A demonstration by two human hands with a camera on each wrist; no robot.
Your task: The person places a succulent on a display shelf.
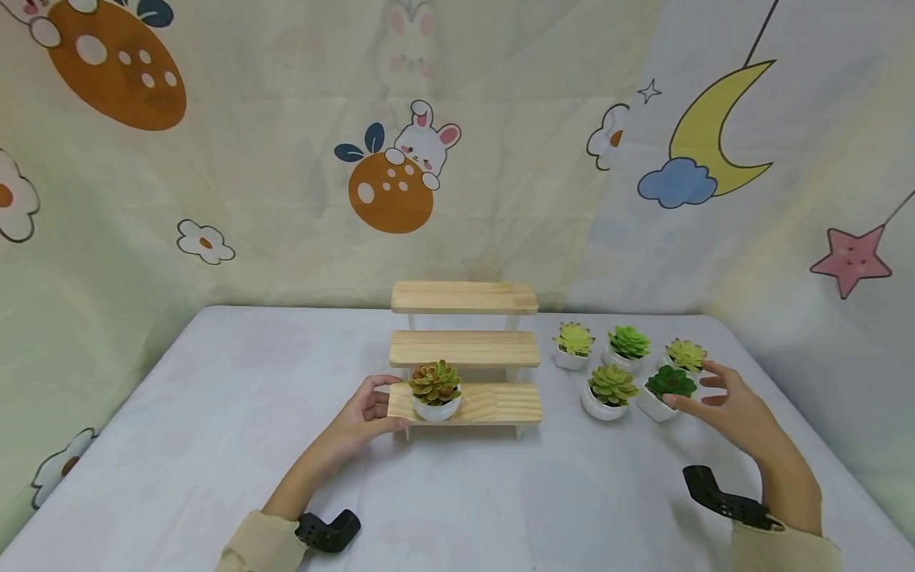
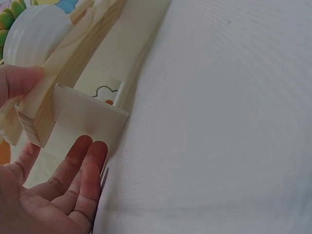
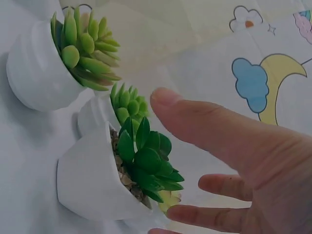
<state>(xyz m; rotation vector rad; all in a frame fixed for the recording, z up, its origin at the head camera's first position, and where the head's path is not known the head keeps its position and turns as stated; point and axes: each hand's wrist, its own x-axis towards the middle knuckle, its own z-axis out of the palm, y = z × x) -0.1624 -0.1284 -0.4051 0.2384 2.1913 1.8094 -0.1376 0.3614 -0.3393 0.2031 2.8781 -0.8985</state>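
Observation:
A three-tier wooden display stand (image 1: 465,349) stands at the table's back middle. On its lowest board, toward the left end, sits a reddish-green succulent in a round white pot (image 1: 437,409). My left hand (image 1: 360,417) grips that board's left end, its thumb on the front edge; the left wrist view shows other fingers beside the white leg (image 2: 90,109). Over on the right, my right hand (image 1: 739,413) hovers by a dark green succulent (image 3: 148,161) in an angular white pot (image 3: 95,178). Its thumb and fingers are spread around the plant, with a visible gap in the right wrist view.
Several more potted succulents cluster at the back right: a yellow-green one (image 1: 574,339), a bright green one (image 1: 628,342), a pale one (image 1: 686,354) behind the right hand's plant, and a light green one (image 1: 611,385). A printed cloth (image 1: 286,159) hangs behind the white table (image 1: 543,492).

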